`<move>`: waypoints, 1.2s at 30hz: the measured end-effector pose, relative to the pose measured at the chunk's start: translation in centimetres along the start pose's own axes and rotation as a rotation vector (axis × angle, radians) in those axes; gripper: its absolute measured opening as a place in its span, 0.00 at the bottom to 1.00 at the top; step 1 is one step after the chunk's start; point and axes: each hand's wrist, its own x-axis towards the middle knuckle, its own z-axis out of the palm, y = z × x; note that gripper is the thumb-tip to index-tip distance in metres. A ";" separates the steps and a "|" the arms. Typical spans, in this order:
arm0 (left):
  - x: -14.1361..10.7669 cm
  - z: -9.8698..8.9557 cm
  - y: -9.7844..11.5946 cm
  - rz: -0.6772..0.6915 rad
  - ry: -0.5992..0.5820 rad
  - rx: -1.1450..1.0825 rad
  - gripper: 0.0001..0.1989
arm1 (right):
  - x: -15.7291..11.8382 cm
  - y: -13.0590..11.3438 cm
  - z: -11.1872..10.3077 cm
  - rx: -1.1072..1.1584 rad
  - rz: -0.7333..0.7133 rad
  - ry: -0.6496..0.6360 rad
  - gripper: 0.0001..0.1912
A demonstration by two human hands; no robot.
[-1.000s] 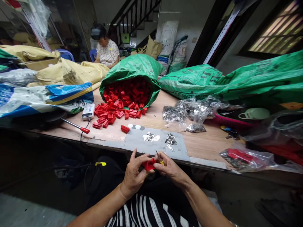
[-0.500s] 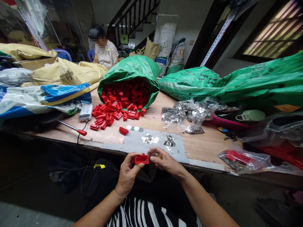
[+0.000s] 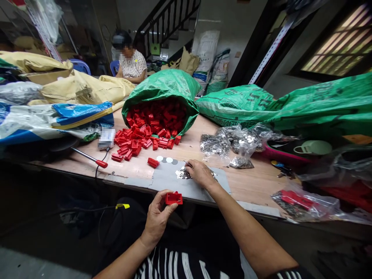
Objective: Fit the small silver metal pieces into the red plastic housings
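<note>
My left hand [image 3: 158, 213] grips a small red plastic housing [image 3: 173, 198] by its left end, just off the table's front edge. The housing's open hollow faces me, and tiny metal bits show inside its ends. Over the grey mat [image 3: 162, 179] reaches my right hand [image 3: 200, 173], its fingers pinched together above a pile of small shiny metal pieces [image 3: 182, 173]. A thin dark sliver shows at its fingertips, too small to name. Most of a second metal pile is hidden behind this hand. One loose red housing [image 3: 153, 162] lies at the mat's left corner.
A green woven sack [image 3: 165, 83] spills red housings [image 3: 133, 141] onto the table. Clear bags of metal parts [image 3: 215, 144] lie to the right. A red-handled rod [image 3: 101, 163] sticks out at left. Another person [image 3: 133, 64] sits beyond the table.
My right hand has moved from beside the red housing forward onto the metal pile on the mat. My left hand still holds the housing in nearly the same place.
</note>
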 end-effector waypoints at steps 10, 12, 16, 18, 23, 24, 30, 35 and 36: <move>0.1 -0.3 -0.2 -0.022 0.013 -0.014 0.16 | 1.7 -0.5 0.3 -0.022 0.020 -0.058 0.04; 0.1 -0.2 -0.1 -0.028 0.012 -0.022 0.16 | 1.6 -0.3 0.3 -0.013 0.021 -0.052 0.05; 0.0 0.1 0.2 -0.045 -0.005 -0.045 0.16 | 1.7 -0.1 0.5 0.008 0.019 -0.064 0.04; -0.1 0.2 0.3 -0.054 -0.015 -0.059 0.16 | 1.8 -0.1 0.5 0.023 0.023 -0.068 0.03; -0.1 0.3 0.6 -0.092 0.005 -0.112 0.16 | 1.6 -0.2 0.6 0.075 0.035 -0.008 0.01; 0.0 0.3 0.6 -0.101 0.010 -0.128 0.16 | 1.4 -0.1 0.7 0.092 0.033 0.009 0.02; 0.7 0.1 1.0 -0.188 0.013 -0.275 0.21 | 0.5 0.9 0.4 0.244 -0.039 0.043 0.05; 1.5 0.1 1.7 -0.247 0.055 -0.450 0.25 | -2.0 0.3 -0.7 0.421 -0.148 -0.010 0.08; 1.7 0.1 1.9 -0.256 0.054 -0.475 0.26 | -2.8 -0.1 -1.0 0.478 -0.175 -0.019 0.08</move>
